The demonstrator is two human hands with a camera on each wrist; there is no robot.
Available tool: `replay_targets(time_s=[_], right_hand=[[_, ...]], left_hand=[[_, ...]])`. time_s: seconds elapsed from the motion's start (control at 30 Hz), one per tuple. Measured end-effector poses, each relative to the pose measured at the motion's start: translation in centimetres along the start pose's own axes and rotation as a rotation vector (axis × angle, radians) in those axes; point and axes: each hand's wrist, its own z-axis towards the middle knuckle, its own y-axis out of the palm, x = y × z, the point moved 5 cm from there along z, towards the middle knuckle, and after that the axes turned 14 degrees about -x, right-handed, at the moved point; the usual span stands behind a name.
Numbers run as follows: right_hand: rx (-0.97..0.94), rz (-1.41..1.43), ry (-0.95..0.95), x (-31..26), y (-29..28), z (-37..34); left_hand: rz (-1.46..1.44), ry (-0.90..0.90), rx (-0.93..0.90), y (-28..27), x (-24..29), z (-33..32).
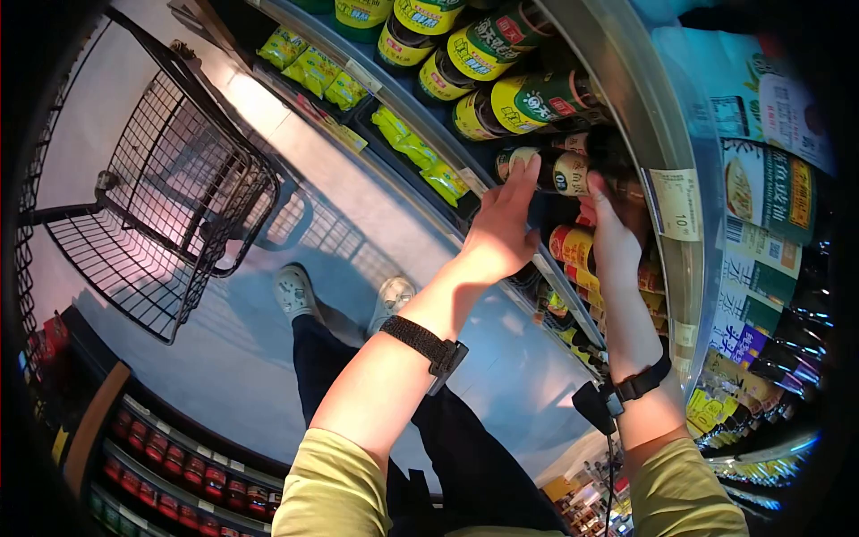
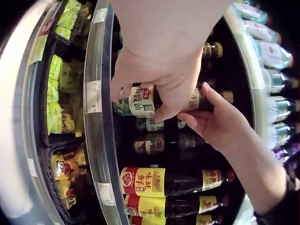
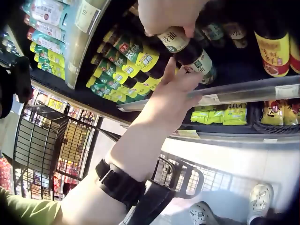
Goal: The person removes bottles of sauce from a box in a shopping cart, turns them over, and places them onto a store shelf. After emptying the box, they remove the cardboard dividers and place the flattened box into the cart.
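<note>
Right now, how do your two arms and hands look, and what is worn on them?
The sleeves are yellow-green. The left hand and right hand have no gloves. Each wrist has a black strap with a black device; a dark cable runs from the right one.

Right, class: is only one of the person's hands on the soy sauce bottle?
No, the left hand grips the soy sauce bottle near its base, the right hand near its neck.

bottles (image 3: 140, 58) are resting in rows on a shelf (image 3: 248, 93); packets (image 3: 234, 115) are lying on the tier (image 3: 211, 137) beneath. at the head view's left, a cart (image 1: 192, 85) is standing on the floor (image 1: 206, 385).
</note>
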Motion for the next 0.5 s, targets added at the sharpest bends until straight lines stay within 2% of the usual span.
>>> replay_targets(time_s=[0.03, 0.07, 0.13, 0.23, 0.43, 0.5], right_hand=[[-0.052, 0.031, -0.011, 0.1, 0.2, 0.6], [-0.05, -0.08, -0.032, -0.4, -0.4, 0.8], [-0.041, -0.102, -0.095, -0.6, -0.1, 1.7], [-0.018, -0.123, -0.168, -1.0, 0.3, 2.2], [0.067, -0.079, -0.236, -0.8, 0.2, 2.2], [-0.033, -0.019, -0.184, -1.4, 0.8, 2.0]], left_hand=[[0.003, 0.015, 0.005, 0.0, -0.1, 0.2], [-0.001, 0.016, 0.011, 0.1, -0.3, 0.5], [0.034, 0.109, 0.103, 0.0, -0.2, 0.9], [0.064, 0.041, 0.158, 0.4, -0.1, 0.9], [-0.068, 0.05, 0.116, 1.0, -0.5, 2.1], [-0.116, 0.065, 0.105, 1.0, -0.6, 2.6]])
